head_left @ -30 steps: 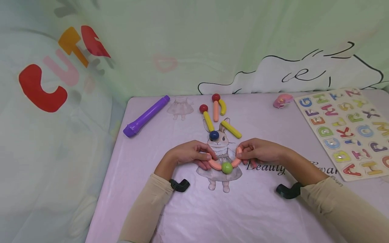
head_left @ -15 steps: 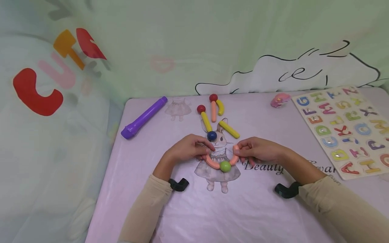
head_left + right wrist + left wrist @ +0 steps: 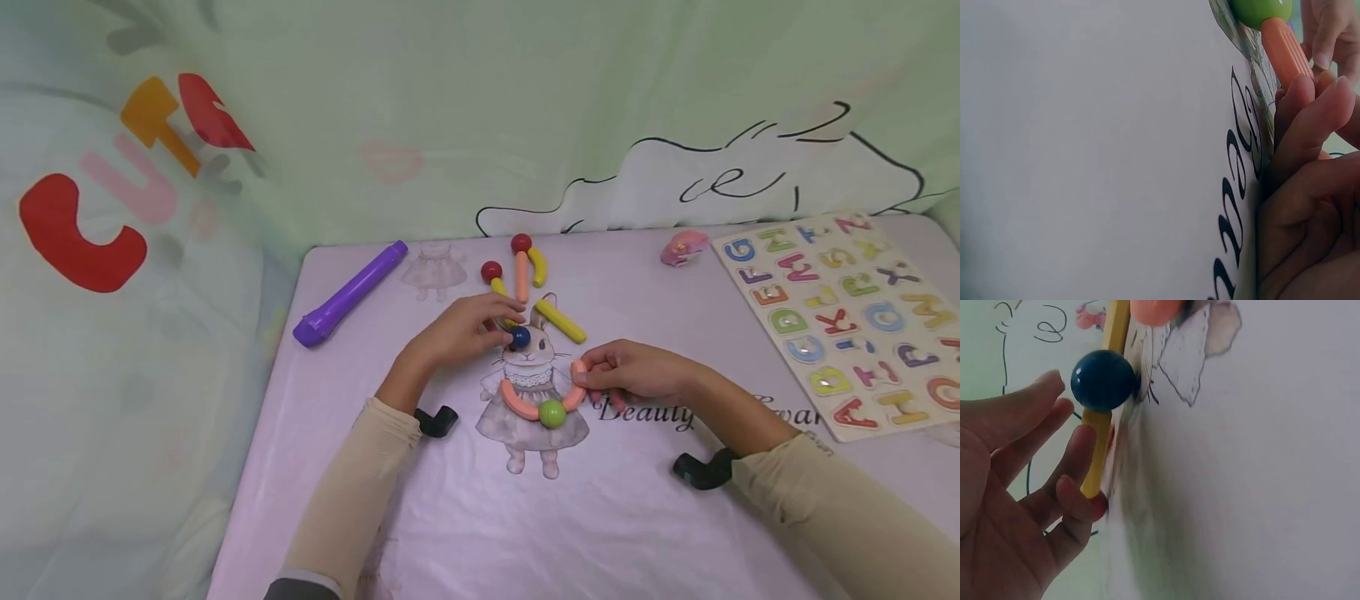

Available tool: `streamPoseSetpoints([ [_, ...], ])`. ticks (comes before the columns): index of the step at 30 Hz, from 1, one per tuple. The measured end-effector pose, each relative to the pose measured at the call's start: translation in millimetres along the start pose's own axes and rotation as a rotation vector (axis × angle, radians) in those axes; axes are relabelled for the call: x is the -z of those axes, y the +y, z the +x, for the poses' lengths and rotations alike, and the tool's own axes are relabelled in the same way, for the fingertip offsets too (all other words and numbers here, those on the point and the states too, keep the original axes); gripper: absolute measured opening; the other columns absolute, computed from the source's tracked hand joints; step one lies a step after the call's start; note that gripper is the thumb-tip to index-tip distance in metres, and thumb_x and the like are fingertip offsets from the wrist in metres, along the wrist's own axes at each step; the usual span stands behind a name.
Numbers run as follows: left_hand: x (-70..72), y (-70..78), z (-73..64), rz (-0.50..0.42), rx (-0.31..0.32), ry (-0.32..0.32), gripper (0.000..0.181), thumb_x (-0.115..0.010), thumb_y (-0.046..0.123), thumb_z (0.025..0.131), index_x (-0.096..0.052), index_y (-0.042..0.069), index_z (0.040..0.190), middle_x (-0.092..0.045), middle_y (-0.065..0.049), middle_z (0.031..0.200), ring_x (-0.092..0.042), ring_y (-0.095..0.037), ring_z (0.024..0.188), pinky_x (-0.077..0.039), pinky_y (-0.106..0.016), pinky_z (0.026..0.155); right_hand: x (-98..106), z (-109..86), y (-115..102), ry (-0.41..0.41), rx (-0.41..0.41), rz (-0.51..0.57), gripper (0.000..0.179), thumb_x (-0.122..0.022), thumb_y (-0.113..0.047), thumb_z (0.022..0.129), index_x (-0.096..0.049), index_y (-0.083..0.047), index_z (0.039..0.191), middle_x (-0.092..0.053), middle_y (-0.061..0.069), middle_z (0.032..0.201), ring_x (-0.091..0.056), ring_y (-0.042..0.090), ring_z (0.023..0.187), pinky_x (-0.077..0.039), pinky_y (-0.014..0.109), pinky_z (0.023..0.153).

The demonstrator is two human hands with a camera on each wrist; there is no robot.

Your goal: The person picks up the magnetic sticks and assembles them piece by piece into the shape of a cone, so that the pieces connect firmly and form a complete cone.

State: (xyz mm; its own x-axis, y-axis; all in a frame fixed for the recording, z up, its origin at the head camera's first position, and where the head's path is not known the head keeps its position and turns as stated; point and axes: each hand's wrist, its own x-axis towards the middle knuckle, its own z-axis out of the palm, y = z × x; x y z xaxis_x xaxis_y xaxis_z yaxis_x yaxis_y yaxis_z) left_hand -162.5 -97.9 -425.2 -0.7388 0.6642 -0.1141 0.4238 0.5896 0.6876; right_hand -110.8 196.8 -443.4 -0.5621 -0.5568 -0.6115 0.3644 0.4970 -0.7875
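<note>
My right hand (image 3: 637,371) pinches the upper end of a curved orange stick (image 3: 576,397). That stick joins a green ball (image 3: 552,413), and a second curved orange stick (image 3: 517,406) runs from the ball's other side, making a U shape. My left hand (image 3: 465,329) is at a blue ball (image 3: 520,337), fingers loosely bent and spread. In the left wrist view a gap shows between the thumb and the blue ball (image 3: 1104,380), while fingertips overlap the yellow stick (image 3: 1094,456) attached to it. A red ball (image 3: 491,271) caps that stick's far end.
Beyond the hands lie a loose yellow stick (image 3: 560,322), a straight orange stick (image 3: 521,277) with a red ball (image 3: 521,242), and a curved yellow stick (image 3: 537,267). A purple toy microphone (image 3: 348,296) is at left. A pink item (image 3: 684,248) and an alphabet board (image 3: 787,287) are at right.
My left hand has let go of the left curved orange stick and moved forward to the blue ball. My right hand keeps its pinch on the U-shaped piece.
</note>
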Motion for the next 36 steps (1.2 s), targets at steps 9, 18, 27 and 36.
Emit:
streamPoseSetpoints([
  [9, -2.4, -12.1, 11.6, -0.013, -0.018, -0.120, 0.040, -0.072, 0.019, 0.096, -0.066, 0.016, 0.136, -0.060, 0.001, 0.144, -0.058, -0.014, 0.116, -0.048, -0.029, 0.104, 0, 0.8, 2, -0.026, 0.010, 0.031, 0.035, -0.064, -0.029, 0.102, -0.061, 0.000, 0.122, -0.067, 0.006, 0.087, -0.054, 0.013, 0.059, -0.041, 0.020, 0.054],
  [18, -6.5, -16.8, 16.7, 0.035, 0.003, -0.179, 0.036, -0.071, 0.030, 0.098, -0.064, 0.019, 0.132, -0.060, 0.005, 0.124, -0.054, -0.012, 0.102, -0.046, -0.026, 0.093, 0, 0.3, -1, -0.026, -0.001, 0.030, 0.037, -0.063, -0.031, 0.103, -0.061, -0.001, 0.124, -0.066, 0.006, 0.087, -0.053, 0.012, 0.059, -0.040, 0.020, 0.054],
  [27, -9.1, -15.9, 17.8, -0.008, -0.004, -0.196, 0.033, -0.066, 0.040, 0.100, -0.063, 0.017, 0.123, -0.060, 0.003, 0.111, -0.054, -0.012, 0.101, -0.046, -0.027, 0.092, 0, -1.1, -1, -0.035, 0.020, 0.019, 0.036, -0.062, -0.031, 0.103, -0.061, 0.000, 0.121, -0.066, 0.006, 0.088, -0.053, 0.012, 0.058, -0.039, 0.021, 0.054],
  [36, -7.6, -16.9, 18.5, 0.014, -0.005, -0.127, 0.031, -0.064, 0.036, 0.102, -0.065, 0.014, 0.124, -0.063, 0.002, 0.116, -0.055, -0.012, 0.103, -0.047, -0.028, 0.096, 0, -2.1, 0, -0.032, 0.031, 0.003, 0.035, -0.063, -0.032, 0.102, -0.061, -0.003, 0.121, -0.064, 0.005, 0.084, -0.055, 0.013, 0.058, -0.037, 0.022, 0.055],
])
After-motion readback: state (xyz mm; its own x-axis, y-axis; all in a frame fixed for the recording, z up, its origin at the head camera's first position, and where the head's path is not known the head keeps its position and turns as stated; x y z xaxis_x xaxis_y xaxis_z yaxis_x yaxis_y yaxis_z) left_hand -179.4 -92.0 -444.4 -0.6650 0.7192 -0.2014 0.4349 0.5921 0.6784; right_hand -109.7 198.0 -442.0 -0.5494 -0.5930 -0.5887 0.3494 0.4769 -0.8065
